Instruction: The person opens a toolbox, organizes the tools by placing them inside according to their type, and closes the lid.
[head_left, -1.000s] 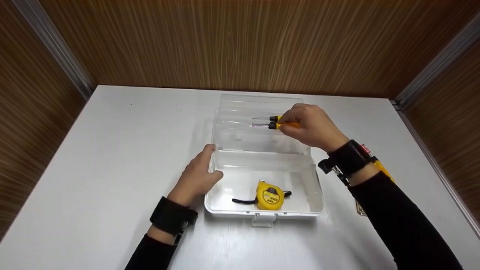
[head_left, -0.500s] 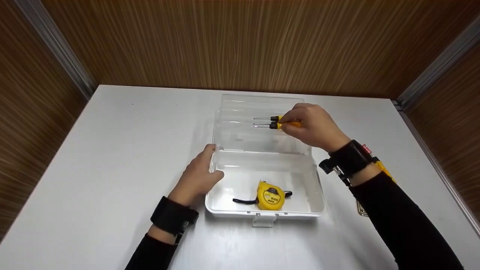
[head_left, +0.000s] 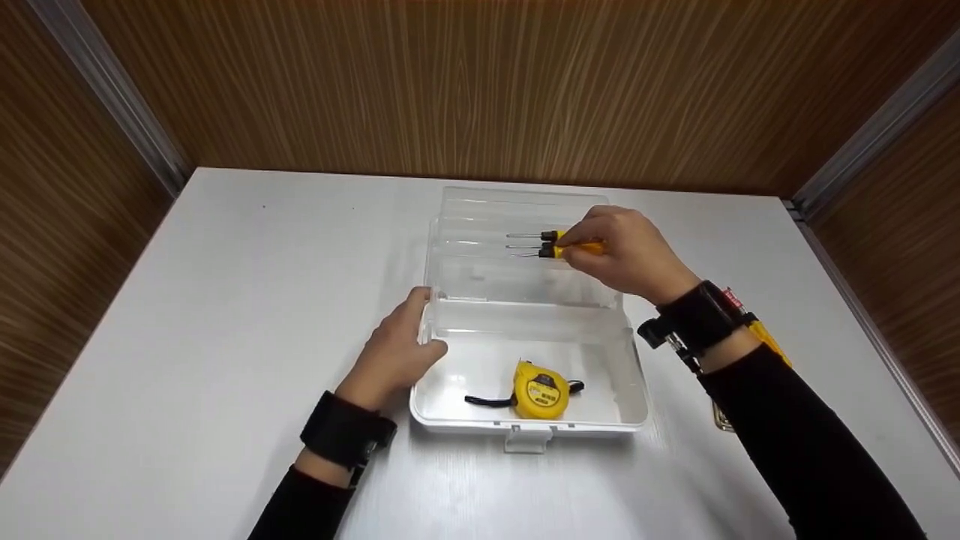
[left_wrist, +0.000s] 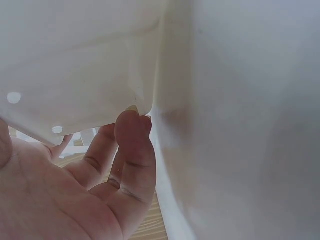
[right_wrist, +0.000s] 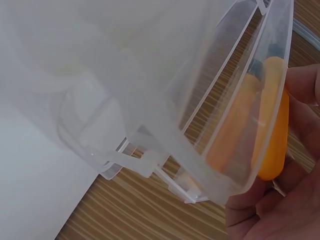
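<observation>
**A:** Where's this one at? Looks like a clear plastic toolbox [head_left: 626,390] open on the white table [head_left: 225,300], lid [head_left: 480,210] flipped back flat.

**B:** Yeah. I'd say roughly midway. The yellow tape measure [head_left: 538,391] already sits in the base tray, black wrist strap trailing off to its left. The two screwdrivers [head_left: 546,244] aren't in the tray yet — the right hand [head_left: 626,255] has its fingers curled round the yellow handles, holding the pair side by side over the open lid, shafts pointing left. So my guess is those two are what's left, plus shutting the lid and the front latch [head_left: 526,441].

**A:** And the left hand [head_left: 394,356]?

**B:** Resting against the box's left wall near the hinge, fingers relaxed and fairly straight, thumb on the rim — steadying it, not gripping. The wrist view shows fingertips [left_wrist: 134,120] touching a milky plastic corner.

**A:** Materials?

**B:** Box is thin see-through plastic, glossy, with moulded ridges across the lid and rounded corners. Screwdrivers have smooth yellow-orange handles, black collars, thin bright metal shafts. The tape is a chunky rounded yellow case. Table's matte white, with wood-grain panels behind it.
</observation>
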